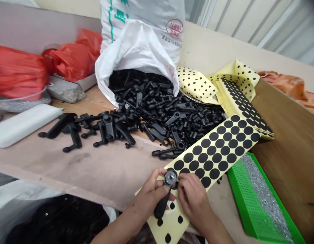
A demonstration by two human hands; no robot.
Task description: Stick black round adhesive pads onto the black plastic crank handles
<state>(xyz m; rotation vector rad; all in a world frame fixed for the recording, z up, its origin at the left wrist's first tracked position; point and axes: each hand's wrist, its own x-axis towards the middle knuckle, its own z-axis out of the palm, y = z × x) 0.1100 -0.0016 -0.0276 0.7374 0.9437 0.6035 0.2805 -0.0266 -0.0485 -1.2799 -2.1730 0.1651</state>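
My left hand is closed round a black crank handle. Its round head points up, showing a grey ring with a small metal centre, and the grip slants down toward me. Beside that head is my right hand, its fingers curled and pinched together; whatever lies between the fingertips is hidden. Under both hands runs a pale yellow sheet of round black stickers. Full rows of dots cover its far part, while the near end shows mostly bare backing with a few small black spots.
Black crank handles spill from a white woven sack across the table. At right stand a green basket of small metal parts and folded sticker sheets. Red bags and a white block lie left; black parts fill a bag below.
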